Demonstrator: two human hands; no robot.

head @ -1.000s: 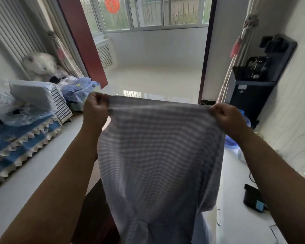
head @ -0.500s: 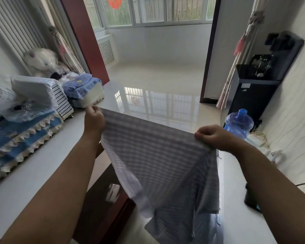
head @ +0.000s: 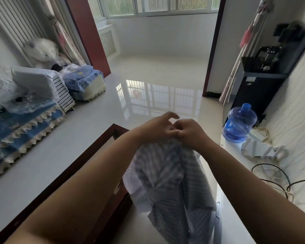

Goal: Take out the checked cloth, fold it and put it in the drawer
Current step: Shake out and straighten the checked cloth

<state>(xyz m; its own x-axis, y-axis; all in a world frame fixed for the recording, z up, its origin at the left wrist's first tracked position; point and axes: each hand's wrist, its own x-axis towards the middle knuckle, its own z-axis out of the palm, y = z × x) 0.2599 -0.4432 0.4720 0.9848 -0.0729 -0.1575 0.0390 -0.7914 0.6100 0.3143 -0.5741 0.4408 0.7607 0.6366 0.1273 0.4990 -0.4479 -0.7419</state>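
Where the two hands met, left hand (head: 158,127) and right hand (head: 188,132) each kept a closed grip on one checked cloth (head: 167,176), which hung doubled below that grip; one blue water bottle (head: 239,125) stood to its right.

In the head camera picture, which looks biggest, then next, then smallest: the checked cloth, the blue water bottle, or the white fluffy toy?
1. Checked cloth, the largest as it looks, though it hangs nearest the camera from both hands.
2 and 3. Blue water bottle and white fluffy toy look about alike; the toy sits farther away and blurred, so no ranking.
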